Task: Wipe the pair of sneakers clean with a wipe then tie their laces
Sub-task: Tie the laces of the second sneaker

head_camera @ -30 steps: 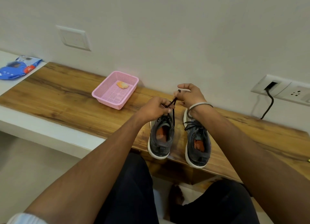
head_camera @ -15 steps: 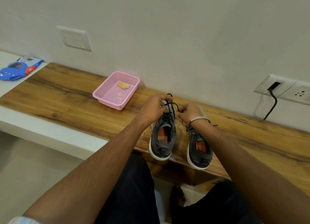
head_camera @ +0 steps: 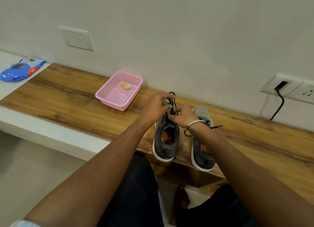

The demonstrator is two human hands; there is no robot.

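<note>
Two grey sneakers with white soles stand side by side on the wooden shelf [head_camera: 68,97], heels toward me. Over the left sneaker [head_camera: 165,141] my left hand [head_camera: 155,107] pinches a loop of its black lace [head_camera: 172,98], which sticks up above my fingers. My right hand [head_camera: 184,116] grips the same lace just beside it, right over the tongue. The right sneaker [head_camera: 202,152] is partly hidden under my right wrist; a loose black lace end [head_camera: 216,126] trails off its right side. A blue wipes pack [head_camera: 19,70] lies far left.
A pink mesh basket [head_camera: 108,97] holding a crumpled orange-stained wipe [head_camera: 126,85] sits left of the shoes against the wall. A wall socket [head_camera: 288,88] with a black cable [head_camera: 278,107] is at the right. My knees are below the shelf edge.
My right hand has dropped from high above the right sneaker to the left sneaker's tongue. The pulled-up lace is now a loop held between both hands.
</note>
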